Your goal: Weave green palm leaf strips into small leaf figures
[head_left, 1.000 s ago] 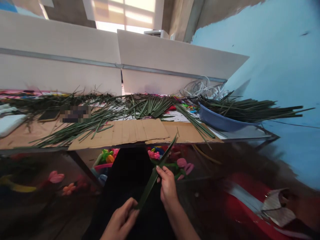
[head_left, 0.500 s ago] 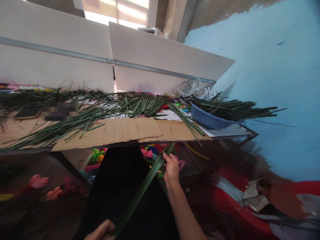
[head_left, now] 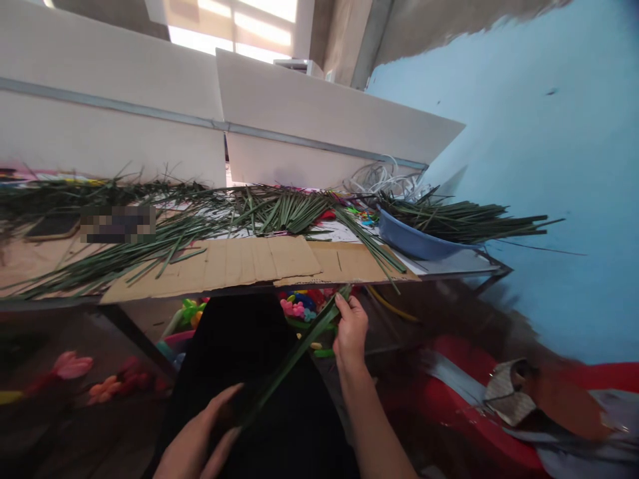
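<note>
My right hand (head_left: 352,331) pinches the upper end of a long green leaf blade (head_left: 294,359) between thumb and fingers, just below the table's front edge. The blade slants down to the left across my dark-clothed lap. My left hand (head_left: 202,432) is by the blade's lower end, thumb and fingers apart. Its fingertips lie close to the leaf; whether they touch it I cannot tell. On the table ahead, cut green leaf strips (head_left: 294,213) are spread in loose bunches. More strips fill a blue basin (head_left: 419,243) at the right.
Cardboard sheets (head_left: 239,263) cover the table's front edge. A phone-like dark slab (head_left: 54,227) lies at the left. White cables (head_left: 382,178) are coiled behind the basin. Colourful balloon flowers (head_left: 299,307) sit below the table. To the right are a red chair (head_left: 449,399) and a bag (head_left: 509,392).
My left hand has moved up and its fingers have spread from a curled grip. My right hand has shifted slightly right, still holding the leaf, which has turned more edge-on.
</note>
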A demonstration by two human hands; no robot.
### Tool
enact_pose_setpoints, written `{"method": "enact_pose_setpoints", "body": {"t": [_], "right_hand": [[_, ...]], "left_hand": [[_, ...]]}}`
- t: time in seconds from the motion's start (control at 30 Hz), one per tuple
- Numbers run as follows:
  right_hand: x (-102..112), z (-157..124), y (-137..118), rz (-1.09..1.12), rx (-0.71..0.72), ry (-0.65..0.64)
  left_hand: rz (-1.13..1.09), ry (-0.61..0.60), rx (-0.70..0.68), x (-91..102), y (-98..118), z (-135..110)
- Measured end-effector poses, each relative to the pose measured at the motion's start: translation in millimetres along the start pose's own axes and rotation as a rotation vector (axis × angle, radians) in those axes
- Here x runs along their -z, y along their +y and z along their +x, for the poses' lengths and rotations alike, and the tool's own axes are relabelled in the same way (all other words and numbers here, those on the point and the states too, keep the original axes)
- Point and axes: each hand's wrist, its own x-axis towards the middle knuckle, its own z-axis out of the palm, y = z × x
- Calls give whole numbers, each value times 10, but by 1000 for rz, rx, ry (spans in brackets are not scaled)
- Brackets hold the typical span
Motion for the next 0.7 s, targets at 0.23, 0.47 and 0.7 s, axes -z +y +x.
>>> {"method": "enact_pose_setpoints", "body": {"t": [0.23,0.47,0.7], "right_hand": [[22,33,-30,-3,-25,43],[-2,10,-141,2,-65,29],[-81,-241,-195,69,-170,-153]], "left_hand": [[303,-21,-413,-198,358,259],[255,2,-357,-276,241,315],[-382,-71,79,-213,403,472]]}}
